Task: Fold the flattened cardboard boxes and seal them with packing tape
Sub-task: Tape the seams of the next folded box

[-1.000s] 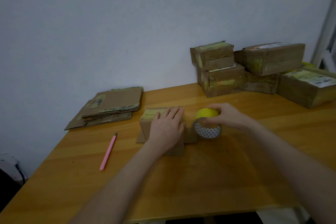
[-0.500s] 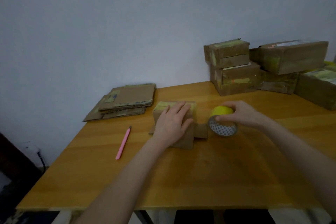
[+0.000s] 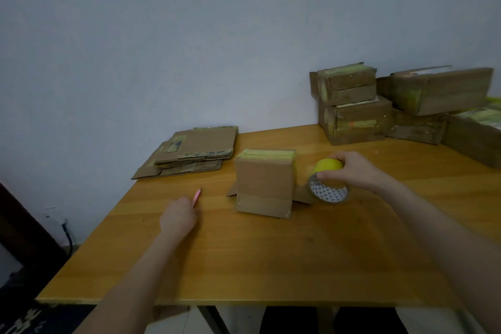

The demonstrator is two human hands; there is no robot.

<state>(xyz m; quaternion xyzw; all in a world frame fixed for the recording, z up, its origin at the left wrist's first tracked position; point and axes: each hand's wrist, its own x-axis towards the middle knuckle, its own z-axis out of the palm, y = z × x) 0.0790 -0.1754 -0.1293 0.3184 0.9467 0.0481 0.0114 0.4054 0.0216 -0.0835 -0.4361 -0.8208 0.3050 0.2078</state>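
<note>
Cardboard box (image 3: 264, 187): folded, standing mid-table (image 3: 271, 266), yellow tape along its far top edge, side flaps splayed
Left hand (image 3: 177, 218): left of box, fingers curled round pink pen (image 3: 197, 194), near end
Right hand (image 3: 349, 171): grasping yellow tape roll (image 3: 326, 166), tilted, touching right flap
Flattened boxes (image 3: 195, 152): stacked far left by wall
Sealed boxes (image 3: 352, 106): piled far right

The left hand (image 3: 177, 218) covers most of the slim pink pen (image 3: 197, 194). Its fingers are tucked out of sight, so a grip cannot be told. The right hand (image 3: 349, 171) hides part of the yellow roll of packing tape (image 3: 328, 192). At the right edge of the wooden table (image 3: 271, 266), the taped brown cardboard boxes (image 3: 471, 141) are cut off by the view's side.
</note>
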